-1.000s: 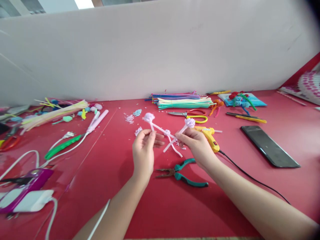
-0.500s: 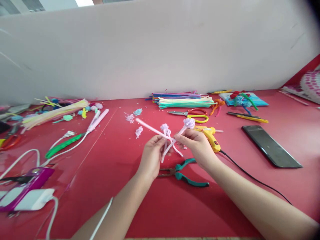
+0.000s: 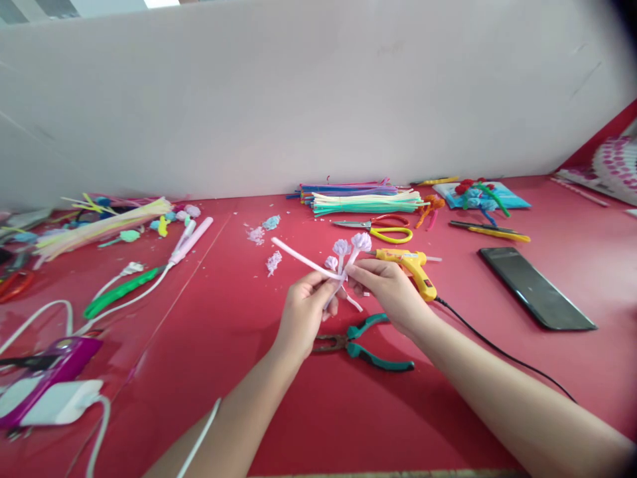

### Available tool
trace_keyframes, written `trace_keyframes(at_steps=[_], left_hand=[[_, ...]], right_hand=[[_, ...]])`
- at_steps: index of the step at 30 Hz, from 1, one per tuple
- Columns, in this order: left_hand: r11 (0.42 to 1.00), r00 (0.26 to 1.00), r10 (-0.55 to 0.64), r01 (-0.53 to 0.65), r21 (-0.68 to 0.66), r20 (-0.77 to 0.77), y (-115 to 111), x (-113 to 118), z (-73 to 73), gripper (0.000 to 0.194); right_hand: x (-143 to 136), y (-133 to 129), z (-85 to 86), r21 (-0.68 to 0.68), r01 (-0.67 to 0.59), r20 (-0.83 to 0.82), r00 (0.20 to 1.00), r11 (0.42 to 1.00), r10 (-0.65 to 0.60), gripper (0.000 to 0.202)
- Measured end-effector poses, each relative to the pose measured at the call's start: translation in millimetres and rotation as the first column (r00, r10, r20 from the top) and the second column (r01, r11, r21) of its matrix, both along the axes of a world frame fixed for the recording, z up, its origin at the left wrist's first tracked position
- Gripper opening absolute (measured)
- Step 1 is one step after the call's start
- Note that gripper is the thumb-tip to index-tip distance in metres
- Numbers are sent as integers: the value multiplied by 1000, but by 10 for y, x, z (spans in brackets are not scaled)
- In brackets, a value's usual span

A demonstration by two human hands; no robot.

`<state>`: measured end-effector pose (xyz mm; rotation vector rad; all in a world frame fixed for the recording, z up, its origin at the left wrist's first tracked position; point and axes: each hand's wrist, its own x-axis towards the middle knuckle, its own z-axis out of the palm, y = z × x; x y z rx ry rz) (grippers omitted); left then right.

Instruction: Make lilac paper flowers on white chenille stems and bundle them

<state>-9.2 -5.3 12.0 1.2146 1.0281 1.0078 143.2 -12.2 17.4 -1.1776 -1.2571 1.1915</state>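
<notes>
Lilac pipe-cleaner flowers are bunched between my two hands, above the red table. My left hand (image 3: 304, 311) is closed on their stems, and a long pale pink pipe cleaner (image 3: 303, 259) juts from its fingertips toward the upper left. With thumb and forefinger, my right hand (image 3: 391, 282) pinches the stem of the rightmost pipe-cleaner flower (image 3: 361, 242), where the stems meet. A second flower head (image 3: 341, 247) stands close beside it, and a smaller lilac one (image 3: 331, 263) sits lower. My fingers hide part of the stems. Teal-handled pliers (image 3: 383, 362) lie just below my hands.
A yellow glue gun (image 3: 422, 277) with a black cord lies beside my right hand. Behind are scissors (image 3: 393, 234) and bundled pipe cleaners (image 3: 368, 204). At right lies a phone (image 3: 537, 289); at left, a green-handled tool (image 3: 119, 293), white cables and a pink stick-shaped device (image 3: 193, 242).
My right hand has brought its flower left against the others, so the heads now stand close together. Its stem, crossing loosely before, now runs into my left hand's grip.
</notes>
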Motion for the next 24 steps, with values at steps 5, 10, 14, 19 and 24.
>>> trace_keyframes(at_steps=[5,10,14,19,24], left_hand=[[999,998,-33,34,18,-49,1,-4,13,20],[997,992,-57,63,54,-109,-19,-3,55,24],[992,984,-45,64,105,-175,-38,5,86,22],[993,989,-36,51,103,-142,-52,23,77,21],[996,998,-37,41,82,-46,-66,51,94,17]], right_hand=[[-22,1,-13,26,78,30,996,997,-79,25],[-56,-19,-8,76,150,17,988,986,-151,29],[-56,-37,-7,81,180,0,984,980,-181,31],[-58,-37,-3,74,189,-44,982,979,-186,31],[-50,-29,21,10,124,-94,988,992,-123,26]])
